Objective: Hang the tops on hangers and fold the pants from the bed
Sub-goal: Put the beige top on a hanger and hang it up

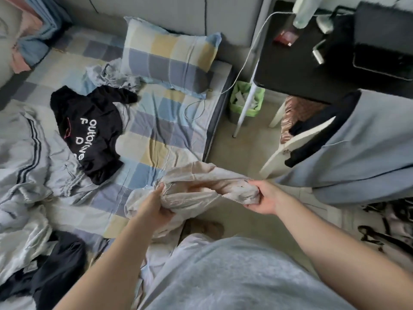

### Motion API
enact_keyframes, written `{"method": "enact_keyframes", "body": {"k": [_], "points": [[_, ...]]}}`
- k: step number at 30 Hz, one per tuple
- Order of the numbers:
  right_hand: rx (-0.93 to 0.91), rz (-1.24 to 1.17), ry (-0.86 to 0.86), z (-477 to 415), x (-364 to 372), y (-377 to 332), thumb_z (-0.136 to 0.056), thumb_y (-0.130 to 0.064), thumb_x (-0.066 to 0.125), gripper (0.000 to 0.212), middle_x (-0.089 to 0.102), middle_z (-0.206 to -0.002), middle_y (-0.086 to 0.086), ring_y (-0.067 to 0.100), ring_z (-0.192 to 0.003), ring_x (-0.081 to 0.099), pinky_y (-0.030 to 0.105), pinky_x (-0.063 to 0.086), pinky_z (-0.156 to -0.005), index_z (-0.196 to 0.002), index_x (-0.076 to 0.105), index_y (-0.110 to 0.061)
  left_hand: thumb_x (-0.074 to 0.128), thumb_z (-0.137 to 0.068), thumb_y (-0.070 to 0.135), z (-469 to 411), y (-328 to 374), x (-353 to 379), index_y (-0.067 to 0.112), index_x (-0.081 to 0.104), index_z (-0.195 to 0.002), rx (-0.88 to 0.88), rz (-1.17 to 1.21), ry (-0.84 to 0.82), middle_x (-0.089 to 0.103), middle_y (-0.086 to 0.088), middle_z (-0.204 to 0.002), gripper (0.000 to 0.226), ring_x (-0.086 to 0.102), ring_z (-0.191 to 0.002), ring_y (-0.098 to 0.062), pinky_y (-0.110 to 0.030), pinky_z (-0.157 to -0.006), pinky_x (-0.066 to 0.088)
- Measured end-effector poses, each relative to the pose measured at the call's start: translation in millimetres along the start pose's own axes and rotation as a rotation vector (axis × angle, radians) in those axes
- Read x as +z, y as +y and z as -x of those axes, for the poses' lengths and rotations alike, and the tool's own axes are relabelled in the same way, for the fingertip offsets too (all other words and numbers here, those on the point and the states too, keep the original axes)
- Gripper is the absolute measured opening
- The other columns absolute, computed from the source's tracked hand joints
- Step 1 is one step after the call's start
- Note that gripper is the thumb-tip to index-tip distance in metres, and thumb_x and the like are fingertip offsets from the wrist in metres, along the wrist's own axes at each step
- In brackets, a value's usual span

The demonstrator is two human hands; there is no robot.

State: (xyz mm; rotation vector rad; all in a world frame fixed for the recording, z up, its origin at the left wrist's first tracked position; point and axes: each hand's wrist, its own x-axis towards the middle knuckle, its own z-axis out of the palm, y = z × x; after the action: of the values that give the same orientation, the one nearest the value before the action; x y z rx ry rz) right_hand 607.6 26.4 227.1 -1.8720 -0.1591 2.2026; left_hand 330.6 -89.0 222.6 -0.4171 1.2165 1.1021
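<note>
A beige zip garment [201,184] is stretched between my two hands over the bed's near right edge. My left hand [154,204] grips its left part, and my right hand [261,198] grips its bunched right end beside the zipper. On the checked bed sheet [156,121] lies a black T-shirt [89,128] with white lettering. A light grey garment with dark stripes [29,148] is heaped at the left. A small grey crumpled garment [111,74] lies near the pillow. Dark clothes [55,265] sit at the lower left.
A checked pillow [169,54] lies at the head of the bed. A white chair [297,142] draped with light blue and black clothes stands at the right. Behind it are a black desk [301,63] and a green-lined bin [245,101]. A white cable [245,61] runs to the bed.
</note>
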Motion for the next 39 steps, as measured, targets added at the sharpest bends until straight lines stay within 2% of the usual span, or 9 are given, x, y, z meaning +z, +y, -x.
{"method": "enact_keyframes", "body": {"k": [4, 6, 9, 16, 21, 28, 32, 36, 39], "points": [[-0.032, 0.116, -0.053, 33.1, -87.1, 26.1, -0.090, -0.032, 0.071, 0.024, 0.074, -0.097, 0.012, 0.027, -0.087, 0.071, 0.037, 0.056, -0.091, -0.091, 0.075, -0.009, 0.062, -0.094, 0.050, 9.8, -59.9, 33.6, 0.005, 0.068, -0.121, -0.030, -0.358, -0.176, 0.069, -0.019, -0.122, 0.054, 0.067, -0.112, -0.033, -0.049, -0.096, 0.054], [-0.021, 0.267, -0.043, 51.4, -138.6, 49.3, -0.087, -0.025, 0.074, 0.017, 0.071, -0.094, 0.012, 0.023, -0.075, 0.067, 0.028, 0.053, -0.079, -0.096, 0.069, -0.011, 0.074, -0.087, 0.042, 21.0, -99.9, 52.2, -0.001, 0.065, -0.120, -0.016, -0.567, -0.335, 0.062, -0.020, -0.124, 0.054, 0.058, -0.116, -0.035, -0.047, -0.108, 0.043], [-0.098, 0.353, 0.217, 78.0, -215.4, 92.6, -0.087, -0.006, 0.074, 0.019, 0.063, -0.079, 0.008, 0.013, -0.051, 0.052, 0.020, 0.040, -0.041, -0.101, 0.062, -0.008, 0.082, -0.074, 0.020, 38.4, -167.3, 77.1, 0.000, 0.072, -0.109, -0.004, -0.839, -0.422, 0.068, -0.024, -0.116, 0.042, 0.067, -0.102, -0.032, -0.041, -0.088, 0.055], [-0.459, 0.071, 0.700, 142.8, -336.6, 171.8, -0.092, -0.013, 0.064, 0.007, 0.064, -0.090, 0.006, 0.015, -0.072, 0.057, 0.026, 0.041, -0.058, -0.089, 0.060, -0.018, 0.065, -0.088, 0.018, 59.3, -274.6, 159.1, 0.011, 0.071, -0.090, 0.510, -1.420, -0.148, 0.065, -0.004, -0.075, 0.009, 0.060, -0.076, -0.028, -0.036, -0.068, 0.049], [-0.616, -0.122, 0.837, 194.7, -371.5, 184.1, -0.082, -0.002, 0.054, 0.012, 0.051, -0.078, 0.010, 0.020, -0.066, 0.046, 0.026, 0.033, -0.053, -0.094, 0.055, 0.002, 0.059, -0.088, 0.031, 82.2, -313.6, 237.5, 0.012, 0.065, -0.082, 0.734, -1.613, -0.334, 0.059, -0.001, -0.066, 0.021, 0.049, -0.063, -0.022, -0.031, -0.057, 0.039], [-0.854, -0.259, 1.051, 297.6, -397.4, 138.1, -0.075, -0.016, 0.062, 0.008, 0.051, -0.069, -0.002, 0.013, -0.061, 0.045, 0.028, 0.033, -0.056, -0.080, 0.060, -0.010, 0.057, -0.095, 0.029, 132.4, -342.9, 356.7, 0.010, 0.068, -0.093, 0.931, -1.598, -0.706, 0.071, -0.012, -0.087, 0.021, 0.063, -0.084, -0.031, -0.043, -0.076, 0.053], [-1.025, -0.222, 1.166, 359.5, -405.0, 98.6, -0.086, -0.014, 0.060, 0.021, 0.046, -0.057, -0.009, 0.009, -0.054, 0.043, 0.028, 0.032, -0.057, -0.067, 0.052, -0.011, 0.059, -0.096, 0.026, 175.8, -338.2, 435.8, 0.017, 0.064, -0.078, 0.996, -1.525, -0.981, 0.065, 0.001, -0.071, 0.021, 0.057, -0.068, -0.018, -0.031, -0.062, 0.044], [-1.191, -0.206, 1.324, 423.2, -403.3, 54.7, -0.089, -0.016, 0.061, 0.024, 0.044, -0.064, 0.001, 0.006, -0.052, 0.040, 0.021, 0.030, -0.050, -0.070, 0.050, -0.005, 0.077, -0.081, 0.035, 229.2, -320.0, 519.6, 0.013, 0.061, -0.073, 1.167, -1.864, -1.228, 0.058, 0.004, -0.062, 0.029, 0.053, -0.059, -0.013, -0.025, -0.054, 0.038], [-1.276, -0.221, 1.449, 463.3, -402.9, 23.7, -0.090, -0.017, 0.059, 0.020, 0.047, -0.064, 0.000, 0.000, -0.044, 0.039, 0.014, 0.028, -0.041, -0.073, 0.054, -0.009, 0.061, -0.088, 0.016, 262.4, -308.3, 572.5, 0.013, 0.051, -0.071, 1.454, -2.185, -1.139, 0.052, 0.003, -0.066, 0.019, 0.055, -0.068, -0.017, -0.020, -0.049, 0.033]]}}
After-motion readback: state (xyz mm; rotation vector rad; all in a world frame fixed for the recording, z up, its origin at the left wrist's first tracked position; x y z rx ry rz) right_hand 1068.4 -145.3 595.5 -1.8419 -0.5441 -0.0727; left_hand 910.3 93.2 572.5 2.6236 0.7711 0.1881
